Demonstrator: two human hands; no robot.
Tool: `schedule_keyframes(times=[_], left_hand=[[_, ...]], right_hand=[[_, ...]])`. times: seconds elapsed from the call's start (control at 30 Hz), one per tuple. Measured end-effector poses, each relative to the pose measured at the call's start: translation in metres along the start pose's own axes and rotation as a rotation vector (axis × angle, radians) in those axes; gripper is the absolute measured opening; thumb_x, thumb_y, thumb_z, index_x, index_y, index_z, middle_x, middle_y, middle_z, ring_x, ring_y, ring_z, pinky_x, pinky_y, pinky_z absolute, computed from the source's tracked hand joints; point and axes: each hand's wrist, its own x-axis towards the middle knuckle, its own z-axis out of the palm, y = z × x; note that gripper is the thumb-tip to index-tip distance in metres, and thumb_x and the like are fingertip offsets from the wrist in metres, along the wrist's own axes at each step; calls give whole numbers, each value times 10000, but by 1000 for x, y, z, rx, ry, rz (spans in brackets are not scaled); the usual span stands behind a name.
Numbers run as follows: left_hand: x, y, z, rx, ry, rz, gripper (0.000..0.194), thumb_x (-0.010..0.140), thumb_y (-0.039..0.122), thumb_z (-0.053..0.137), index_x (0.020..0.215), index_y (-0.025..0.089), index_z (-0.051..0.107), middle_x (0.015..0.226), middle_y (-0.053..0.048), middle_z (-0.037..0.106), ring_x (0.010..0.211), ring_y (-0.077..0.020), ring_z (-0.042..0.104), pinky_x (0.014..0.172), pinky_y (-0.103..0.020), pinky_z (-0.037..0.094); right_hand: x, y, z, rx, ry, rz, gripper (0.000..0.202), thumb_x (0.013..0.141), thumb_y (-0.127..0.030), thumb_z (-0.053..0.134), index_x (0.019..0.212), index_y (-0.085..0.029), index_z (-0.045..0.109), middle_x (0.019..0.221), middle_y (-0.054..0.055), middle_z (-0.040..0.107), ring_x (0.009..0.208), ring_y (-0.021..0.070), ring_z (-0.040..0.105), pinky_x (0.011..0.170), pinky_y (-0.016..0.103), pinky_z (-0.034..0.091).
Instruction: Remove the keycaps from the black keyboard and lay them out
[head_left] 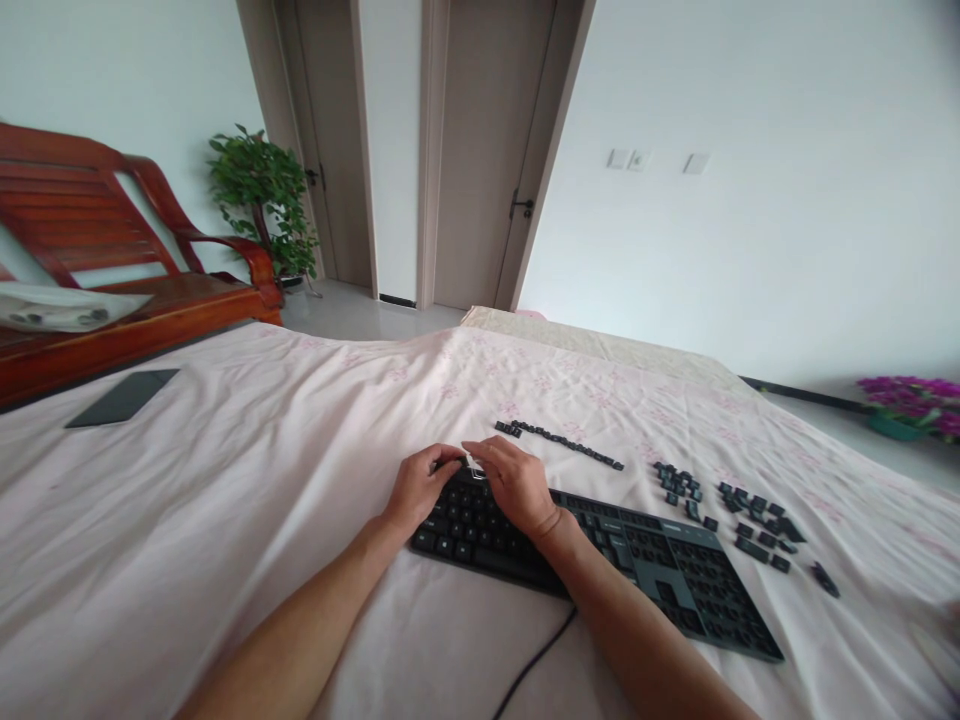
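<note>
A black full-size keyboard (pixel 517 540) lies slanted on the pink cloth, its right side nearer to me. Many sockets on its right part show no keycaps, while the left part still carries keys. My left hand (pixel 421 488) is closed round the keyboard's far left corner, thumb and fingers at its edge. My right hand (pixel 519 482) reaches over the upper left keys, with its fingers closed on a small white keycap puller (pixel 475 468). The puller's wire end is at the top row; whether it grips a key cannot be made out.
Removed keycaps form a row (pixel 570 443) behind the keyboard, and loose keycap piles (pixel 757 520) lie to the right. A black cable (pixel 536 655) runs toward me. A dark phone (pixel 124 397) rests at the left; beyond stands a wooden bench (pixel 172 290).
</note>
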Motion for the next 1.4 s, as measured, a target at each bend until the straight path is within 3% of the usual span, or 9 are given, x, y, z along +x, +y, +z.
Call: schedule_keyframes(times=[0.17, 0.33, 0.53, 0.7, 1.07, 1.4], left_hand=[[-1, -1, 3, -60, 25, 22, 268, 812, 270, 600, 1066, 196, 557, 830, 0, 669, 835, -158, 646, 827, -291, 491], [-2, -2, 3, -70, -16, 0, 335, 806, 275, 607, 1124, 212, 521, 829, 6, 667, 829, -156, 645, 828, -296, 482], [-1, -5, 3, 23, 18, -5, 346, 811, 243, 571, 1155, 217, 559, 975, -28, 675, 942, -173, 631, 912, -330, 465], [0, -7, 3, 66, 1, -1, 300, 816, 235, 550, 1111, 213, 601, 990, -31, 686, 950, -179, 634, 918, -343, 468], [0, -8, 3, 75, -21, 3, 246, 823, 272, 550, 1040, 208, 647, 1008, -38, 705, 964, -191, 651, 912, -346, 495], [1, -9, 4, 94, -33, 14, 223, 837, 261, 544, 1025, 211, 653, 1030, -32, 700, 975, -185, 644, 931, -345, 485]], right_hand=[[5, -2, 4, -208, -99, 133, 240, 924, -318, 498, 1054, -313, 700, 935, 21, 707, 891, 177, 628, 738, 245, 438], [6, 3, -1, -218, -122, 225, 176, 861, -333, 581, 952, -293, 726, 920, 11, 732, 868, 189, 652, 721, 255, 435], [10, 43, -31, -354, -43, 562, 213, 828, -403, 588, 936, -287, 730, 857, 33, 735, 807, 224, 657, 655, 279, 409], [12, 77, -45, -442, -113, 739, 221, 820, -391, 580, 941, -286, 732, 892, 57, 721, 888, 241, 640, 666, 289, 393], [11, 96, -33, -468, -135, 787, 248, 837, -371, 533, 947, -282, 737, 919, 75, 717, 892, 242, 643, 670, 293, 397], [13, 98, -28, -465, -114, 764, 233, 845, -371, 535, 928, -269, 728, 907, 73, 716, 875, 252, 639, 663, 296, 393]])
